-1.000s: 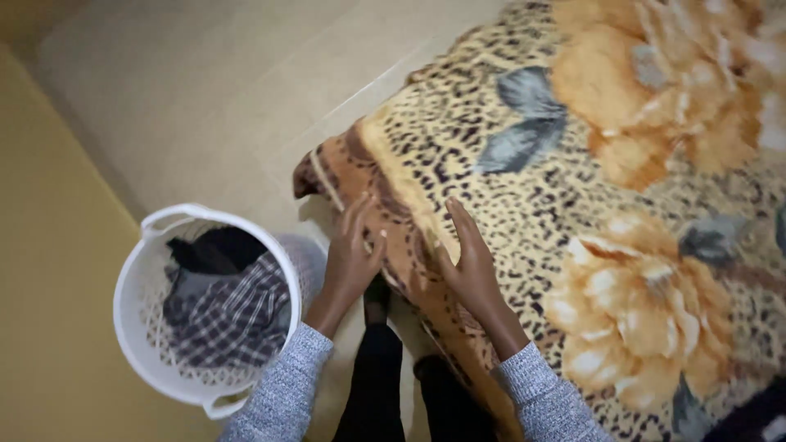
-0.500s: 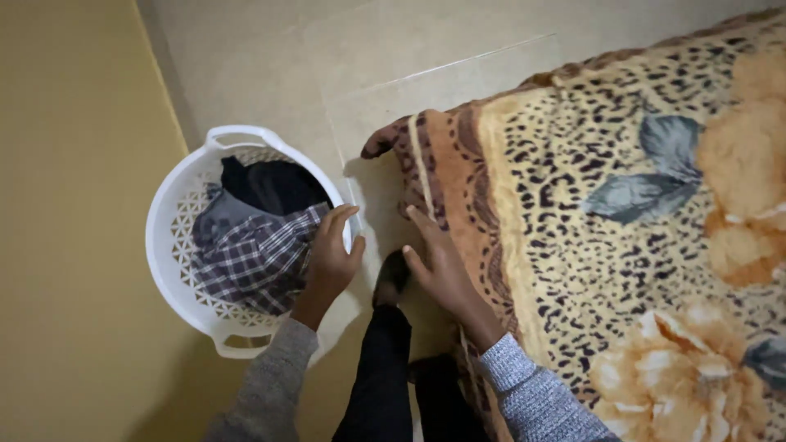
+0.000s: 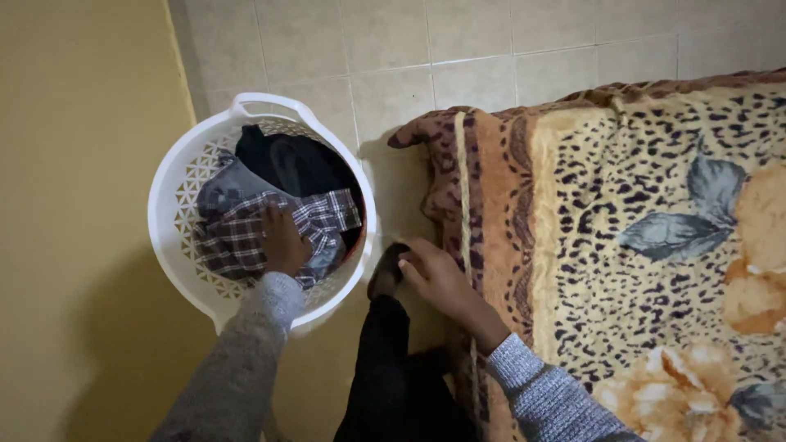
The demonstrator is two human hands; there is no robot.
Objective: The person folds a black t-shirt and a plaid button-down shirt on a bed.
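a plaid shirt (image 3: 246, 233) lies atop dark clothes in a round white laundry basket (image 3: 172, 188) on the tiled floor; the left hand (image 3: 282, 241) presses into it (grip unclear), the right hand (image 3: 434, 274) loosely open beside a leopard-print blanket (image 3: 589, 213).

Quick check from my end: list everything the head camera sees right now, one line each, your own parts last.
basket: one, white, lattice sides, on the floor by the yellow wall
plaid shirt: one, grey and white check, on top inside the basket
dark clothes: black, number unclear, at the far side of the basket
blanket: one, leopard print with orange flowers and grey leaves, covering the bed at right
floor: beige tiles, top
wall: yellow, left
left hand: on the plaid shirt
right hand: at the blanket's edge
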